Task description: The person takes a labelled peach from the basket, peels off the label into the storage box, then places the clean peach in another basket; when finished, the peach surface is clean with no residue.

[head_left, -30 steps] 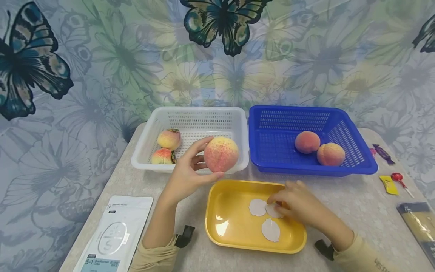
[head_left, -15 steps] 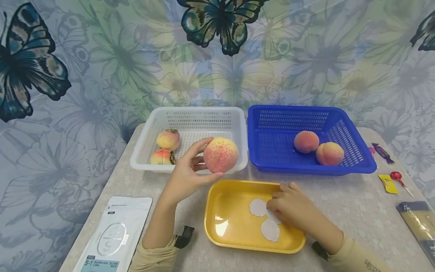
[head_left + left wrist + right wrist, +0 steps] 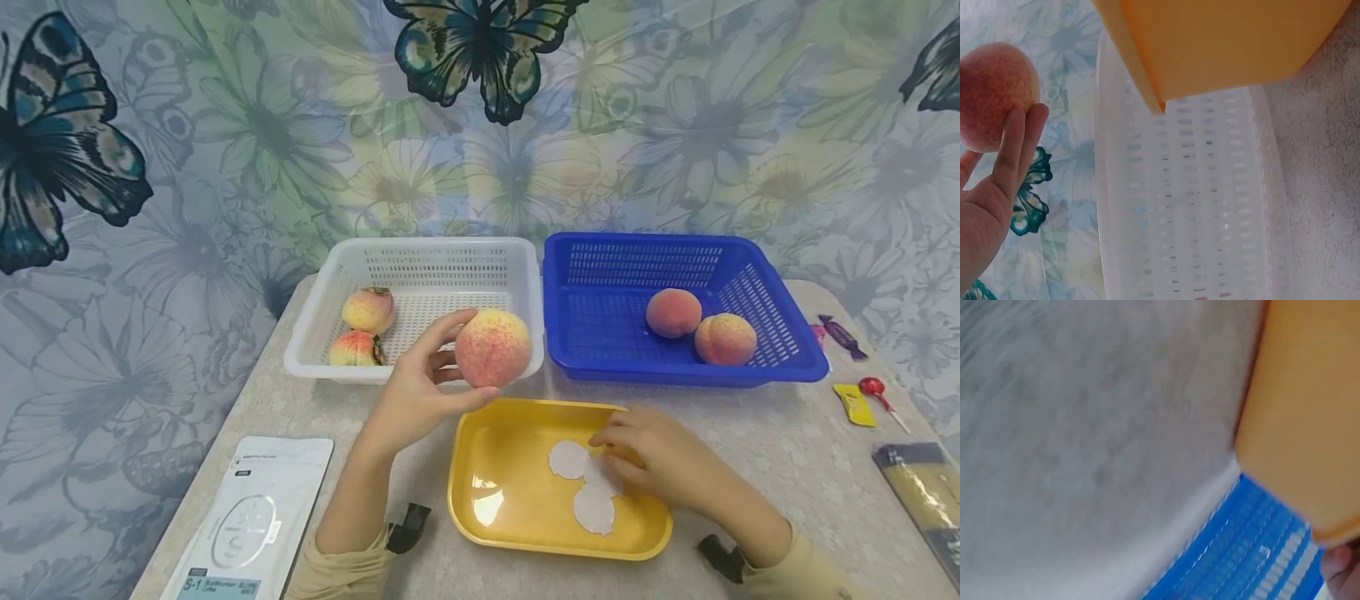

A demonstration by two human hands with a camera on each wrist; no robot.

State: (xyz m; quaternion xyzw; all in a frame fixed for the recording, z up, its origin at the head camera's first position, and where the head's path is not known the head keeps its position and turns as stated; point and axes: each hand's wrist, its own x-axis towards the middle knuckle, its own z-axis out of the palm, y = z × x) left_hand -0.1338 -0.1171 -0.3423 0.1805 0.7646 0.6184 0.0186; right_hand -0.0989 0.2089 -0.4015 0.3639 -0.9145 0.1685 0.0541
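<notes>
My left hand (image 3: pixel 412 392) grips a yellow-pink peach (image 3: pixel 492 348) above the front right corner of the white basket (image 3: pixel 420 246). In the left wrist view the same peach (image 3: pixel 997 94) shows with fingers against its side. My right hand (image 3: pixel 663 458) reaches into the yellow tray (image 3: pixel 502 508), its fingers at one of three roundish white paper pieces (image 3: pixel 606 479). Whether they pinch that piece is hidden. Another white piece (image 3: pixel 567 460) lies left of it, and a third piece (image 3: pixel 594 510) lies in front, touching or overlapping it. The right wrist view catches only some fingertips (image 3: pixel 1337 561) by the tray.
Two peaches (image 3: pixel 368 310) with dark patches lie in the white basket's left side. The blue basket (image 3: pixel 592 367) holds two more peaches (image 3: pixel 725 339). Wrapped candies (image 3: pixel 855 405) and a red lollipop (image 3: pixel 872 386) lie at right, a white pouch (image 3: pixel 247 517) at left.
My right hand has shifted about over the rightmost white piece, which slid slightly toward the front. The left hand with the peach moved a little right and down.
</notes>
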